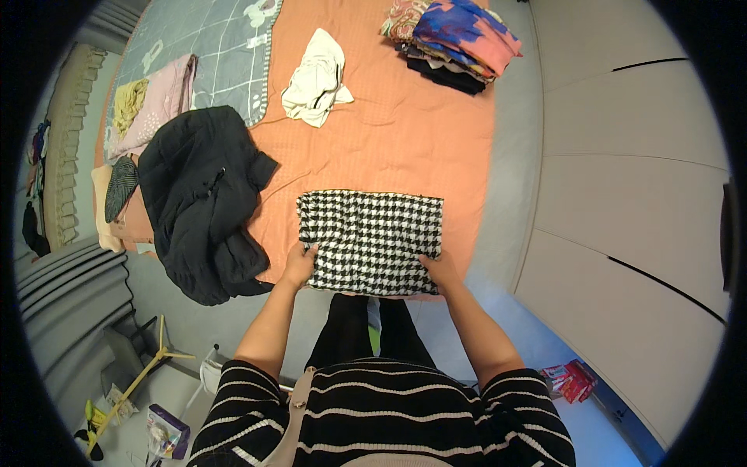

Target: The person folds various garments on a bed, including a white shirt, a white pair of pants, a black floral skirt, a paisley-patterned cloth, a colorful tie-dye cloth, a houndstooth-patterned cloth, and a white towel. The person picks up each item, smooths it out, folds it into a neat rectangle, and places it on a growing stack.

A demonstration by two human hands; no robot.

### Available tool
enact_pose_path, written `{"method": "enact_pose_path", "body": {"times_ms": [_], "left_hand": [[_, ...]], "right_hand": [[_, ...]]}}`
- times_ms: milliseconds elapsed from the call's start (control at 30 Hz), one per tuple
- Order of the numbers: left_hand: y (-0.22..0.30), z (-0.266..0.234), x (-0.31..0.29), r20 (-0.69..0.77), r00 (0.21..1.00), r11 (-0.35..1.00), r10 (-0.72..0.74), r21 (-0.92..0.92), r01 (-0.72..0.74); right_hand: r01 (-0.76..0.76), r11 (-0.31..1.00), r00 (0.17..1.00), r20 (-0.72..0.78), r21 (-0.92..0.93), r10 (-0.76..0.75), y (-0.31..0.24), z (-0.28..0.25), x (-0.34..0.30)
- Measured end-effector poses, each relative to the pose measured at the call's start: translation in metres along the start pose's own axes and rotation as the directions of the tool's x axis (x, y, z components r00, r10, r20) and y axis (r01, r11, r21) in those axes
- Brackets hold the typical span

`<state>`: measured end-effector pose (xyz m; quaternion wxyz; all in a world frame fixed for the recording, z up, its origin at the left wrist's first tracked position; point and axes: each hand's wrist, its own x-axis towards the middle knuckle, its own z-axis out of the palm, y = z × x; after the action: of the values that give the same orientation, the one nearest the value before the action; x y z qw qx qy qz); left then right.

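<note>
A black-and-white houndstooth cloth, folded into a rectangle, lies at the near edge of the bed. My left hand grips its left side near the front, thumb on top and the other fingers hidden beneath. On the opposite side my right hand holds it the same way. Whether it is a garment cannot be made out. Left of it lies a black padded jacket, loosely spread. Farther off, a crumpled cream garment rests on the orange bedspread.
A stack of folded colourful clothes sits at the bed's far right. Back left are a grey checked blanket and a pink pillow. Pale cabinets line the right side. A wooden-legged stand is on the floor at left.
</note>
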<state>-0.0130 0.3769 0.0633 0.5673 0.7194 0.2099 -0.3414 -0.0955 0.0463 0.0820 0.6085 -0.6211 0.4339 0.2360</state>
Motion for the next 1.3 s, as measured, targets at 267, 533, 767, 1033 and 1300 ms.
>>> {"method": "enact_pose_path", "body": {"times_ms": [267, 533, 767, 1033, 1300], "left_hand": [[0.095, 0.009, 0.045, 0.014, 0.919, 0.878, 0.395, 0.290, -0.381], [0.237, 0.055, 0.104, 0.040, 0.774, 0.711, 0.632, 0.368, -0.600], [0.372, 0.069, 0.113, -0.020, 0.659, 0.653, 0.752, 0.167, -0.739], [0.496, 0.088, 0.174, -0.186, 0.681, 0.693, 0.708, 0.002, -0.721], [0.360, 0.116, 0.261, -0.079, 0.773, 0.739, 0.630, 0.366, -0.565]], "right_hand": [[0.245, 0.962, 0.967, -0.107, 0.118, -0.233, -0.084, -0.039, -0.014], [0.384, 0.907, 0.909, -0.243, 0.174, -0.338, -0.183, -0.073, 0.017], [0.648, 0.741, 0.753, -0.296, 0.178, -0.588, -0.309, -0.114, 0.007], [0.766, 0.638, 0.613, -0.393, 0.083, -0.685, -0.442, -0.165, 0.093], [0.284, 0.417, 0.688, -0.120, -0.863, -0.716, -0.426, -0.089, 0.211]]}}
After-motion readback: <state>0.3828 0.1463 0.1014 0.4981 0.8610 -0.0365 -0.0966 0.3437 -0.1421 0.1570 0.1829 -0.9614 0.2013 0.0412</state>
